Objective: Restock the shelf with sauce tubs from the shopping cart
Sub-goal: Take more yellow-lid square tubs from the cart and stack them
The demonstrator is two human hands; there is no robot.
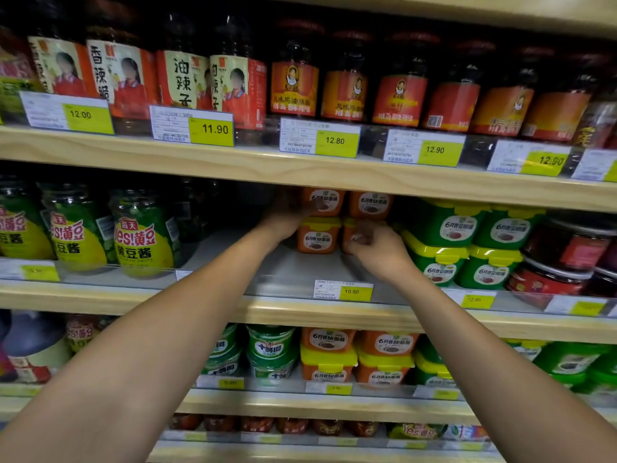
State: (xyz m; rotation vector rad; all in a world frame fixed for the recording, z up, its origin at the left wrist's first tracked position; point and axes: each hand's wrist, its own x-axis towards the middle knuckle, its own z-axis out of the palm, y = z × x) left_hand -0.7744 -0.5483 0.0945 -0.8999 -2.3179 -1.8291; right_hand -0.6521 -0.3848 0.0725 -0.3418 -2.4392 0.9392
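Seating orange plastic sauce tubs [319, 235] with yellow lids into a two-high stack at the back of the middle wooden shelf [300, 307].

Left hand [287, 212] is cupped against the upper-left tub of that stack; right hand [374, 243] closes its fingers on the lower-right tub, though how firm either grip is I cannot tell. Right of the stack sit green tubs with yellow lids [467, 248]; left of it, bare shelf floor, then green-and-yellow bean-paste jars [143, 235]. Placement looks nearly finished; next comes letting go and returning to the cart, which is out of view.
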